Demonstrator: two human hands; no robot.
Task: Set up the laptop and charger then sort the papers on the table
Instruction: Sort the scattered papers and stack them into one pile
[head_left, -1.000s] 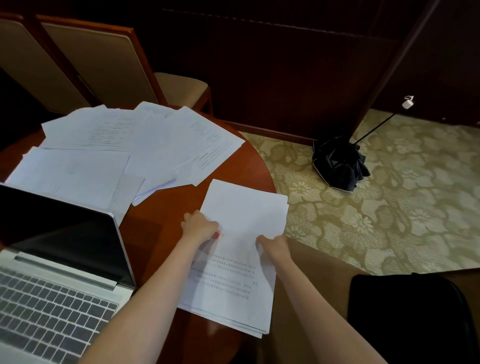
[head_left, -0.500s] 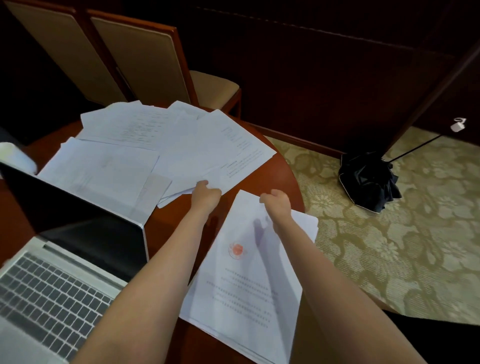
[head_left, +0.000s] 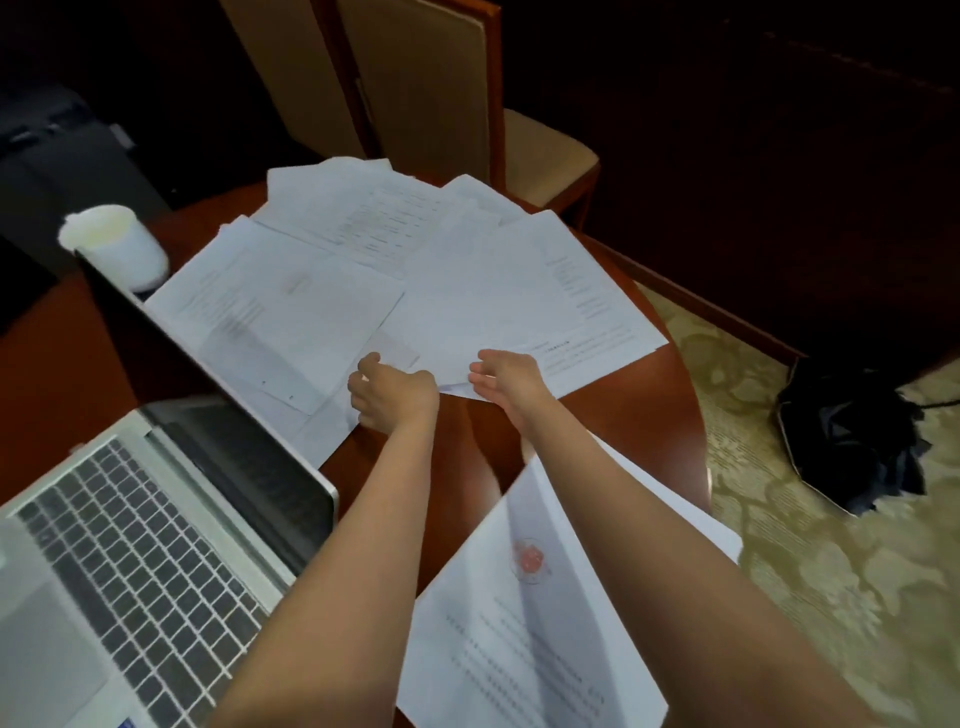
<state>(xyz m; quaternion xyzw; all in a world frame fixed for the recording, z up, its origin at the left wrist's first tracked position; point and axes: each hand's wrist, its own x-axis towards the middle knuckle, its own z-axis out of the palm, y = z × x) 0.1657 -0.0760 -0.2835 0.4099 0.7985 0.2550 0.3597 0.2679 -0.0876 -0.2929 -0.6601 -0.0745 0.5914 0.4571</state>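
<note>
White loose sheets (head_left: 467, 291) fan across the wooden table (head_left: 623, 415) beyond the open laptop (head_left: 156, 545), and a red-stamped stack (head_left: 483, 639) lies at the near edge, so this looks like the sorting step. The right hand (head_left: 506, 376) hovers slack-fingered over a sheet corner. The left hand (head_left: 392, 397) curls at the paper edge, and I cannot tell whether it grips. Next, one sheet needs pinching free.

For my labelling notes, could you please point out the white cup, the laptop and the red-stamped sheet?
white cup (head_left: 117, 249): head view, on its side wall.
laptop (head_left: 140, 551): head view, on the middle of its keyboard.
red-stamped sheet (head_left: 488, 639): head view, on the printed area below the stamp.
</note>
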